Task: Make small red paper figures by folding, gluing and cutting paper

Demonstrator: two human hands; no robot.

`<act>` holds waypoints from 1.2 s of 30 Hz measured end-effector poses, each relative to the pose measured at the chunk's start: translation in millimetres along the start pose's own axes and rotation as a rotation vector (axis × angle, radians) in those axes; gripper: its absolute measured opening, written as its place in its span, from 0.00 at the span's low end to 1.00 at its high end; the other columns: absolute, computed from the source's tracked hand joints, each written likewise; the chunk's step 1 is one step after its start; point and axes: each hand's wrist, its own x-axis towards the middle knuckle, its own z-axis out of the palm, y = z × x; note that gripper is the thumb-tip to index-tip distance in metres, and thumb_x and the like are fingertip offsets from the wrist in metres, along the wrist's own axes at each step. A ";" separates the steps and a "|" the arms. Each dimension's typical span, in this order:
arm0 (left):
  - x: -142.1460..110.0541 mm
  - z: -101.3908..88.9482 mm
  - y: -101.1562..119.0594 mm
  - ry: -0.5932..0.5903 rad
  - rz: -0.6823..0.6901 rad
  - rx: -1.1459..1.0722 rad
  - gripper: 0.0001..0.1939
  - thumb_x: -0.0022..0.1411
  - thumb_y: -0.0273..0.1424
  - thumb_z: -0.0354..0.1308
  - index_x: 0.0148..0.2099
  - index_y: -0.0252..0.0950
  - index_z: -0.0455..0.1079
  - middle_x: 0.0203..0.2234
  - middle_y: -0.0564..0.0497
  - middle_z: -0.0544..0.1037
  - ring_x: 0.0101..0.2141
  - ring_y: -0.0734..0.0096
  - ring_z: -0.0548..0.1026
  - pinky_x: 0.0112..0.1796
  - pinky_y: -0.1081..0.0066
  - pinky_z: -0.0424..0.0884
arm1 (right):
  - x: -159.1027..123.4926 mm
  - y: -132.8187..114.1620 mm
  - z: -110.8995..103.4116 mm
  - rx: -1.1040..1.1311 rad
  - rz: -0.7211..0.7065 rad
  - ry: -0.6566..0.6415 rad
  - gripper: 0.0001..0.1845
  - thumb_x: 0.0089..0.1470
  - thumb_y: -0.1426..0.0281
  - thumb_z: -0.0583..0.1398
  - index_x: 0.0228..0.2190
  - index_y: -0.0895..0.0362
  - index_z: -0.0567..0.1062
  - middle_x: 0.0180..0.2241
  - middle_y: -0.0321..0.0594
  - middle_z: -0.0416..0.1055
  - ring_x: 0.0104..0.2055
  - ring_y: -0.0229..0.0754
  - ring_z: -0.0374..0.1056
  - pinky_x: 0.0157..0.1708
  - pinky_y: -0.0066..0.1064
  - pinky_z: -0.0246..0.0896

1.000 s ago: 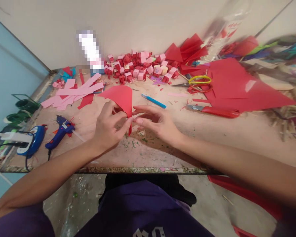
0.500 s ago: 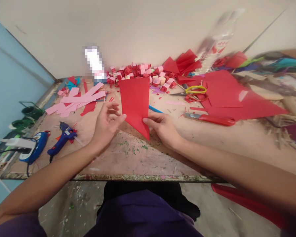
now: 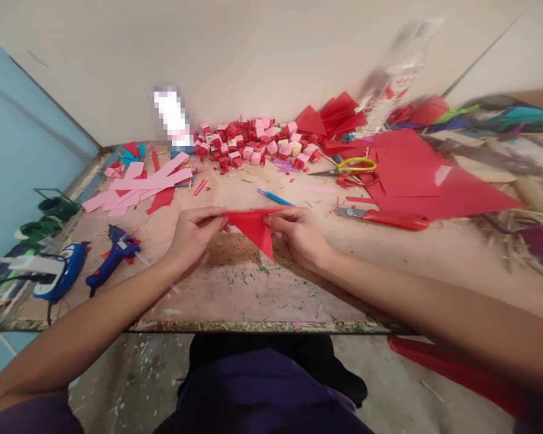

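Observation:
A sheet of red paper [image 3: 256,231] hangs between both my hands above the table, a triangular part of it pointing down towards me. My left hand [image 3: 198,232] pinches its left corner between thumb and fingers. At the other side my right hand [image 3: 296,232] grips the paper with the thumb in front. The rest of the sheet behind the top edge is seen edge-on or hidden. Just beyond my hands lies a blue pen [image 3: 274,196] on the table.
Small red and pink paper pieces [image 3: 253,141] are heaped at the wall. Pink strips [image 3: 136,184], a blue glue gun [image 3: 113,256] and a power strip [image 3: 63,274] lie left. Yellow-handled scissors [image 3: 355,166], a red-handled cutter [image 3: 384,217], red sheets [image 3: 429,175] and a bottle [image 3: 396,78] are right.
The upper part of the red paper, upright before, has tipped out of sight behind the top edge. My left hand has closed its fingers on the corner. The pen has come into fuller view.

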 end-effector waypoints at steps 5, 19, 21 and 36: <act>-4.1 -3.1 -7.2 -0.099 -0.008 -0.198 0.10 0.62 0.32 0.59 0.36 0.38 0.83 0.34 0.50 0.83 0.31 0.69 0.77 0.31 0.72 0.72 | -4.2 -0.3 -0.4 -0.090 0.002 0.026 0.09 0.52 0.67 0.68 0.35 0.53 0.89 0.31 0.42 0.81 0.31 0.45 0.72 0.30 0.38 0.69; -8.0 4.5 2.1 -0.242 -0.171 0.024 0.18 0.69 0.43 0.62 0.32 0.35 0.77 0.25 0.53 0.74 0.27 0.72 0.70 0.29 0.73 0.66 | -8.2 -1.2 0.7 0.032 0.063 -0.052 0.17 0.58 0.58 0.69 0.45 0.53 0.87 0.30 0.40 0.78 0.30 0.41 0.70 0.31 0.35 0.65; -9.7 5.0 2.8 -0.257 -0.188 0.023 0.18 0.69 0.44 0.62 0.35 0.35 0.78 0.26 0.53 0.75 0.27 0.71 0.71 0.28 0.74 0.67 | -7.9 -2.2 0.9 -0.023 0.056 -0.093 0.20 0.57 0.53 0.70 0.42 0.55 0.86 0.32 0.42 0.79 0.31 0.42 0.71 0.32 0.34 0.65; -8.8 2.9 2.2 -0.340 -0.242 -0.050 0.22 0.70 0.46 0.61 0.30 0.34 0.73 0.21 0.53 0.72 0.22 0.73 0.70 0.26 0.72 0.66 | -6.8 -4.6 1.6 -0.246 0.002 -0.129 0.15 0.55 0.58 0.70 0.31 0.58 0.84 0.31 0.41 0.80 0.32 0.42 0.71 0.35 0.35 0.65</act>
